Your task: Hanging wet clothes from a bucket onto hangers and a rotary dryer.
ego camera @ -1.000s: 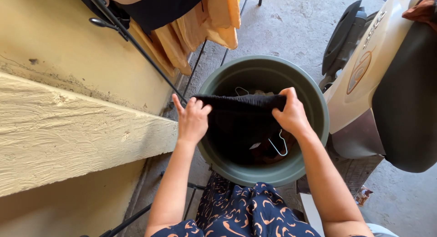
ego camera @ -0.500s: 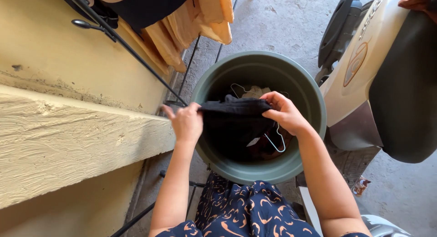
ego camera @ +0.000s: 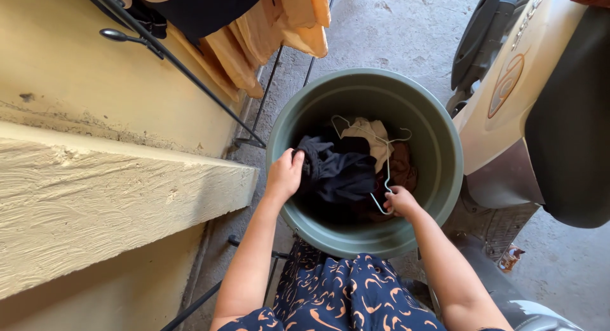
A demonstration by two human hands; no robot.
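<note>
Inside the green bucket, the left hand has its grip clamped on the black garment, which lies bunched just right of it. The right hand pinches a wire hanger.

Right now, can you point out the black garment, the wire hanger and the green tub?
black garment [ego camera: 337,175], head view, on its bunched middle folds.
wire hanger [ego camera: 385,197], head view, on its thin hooked end by the right hand.
green tub [ego camera: 438,147], head view, on its bare inner wall.
</note>
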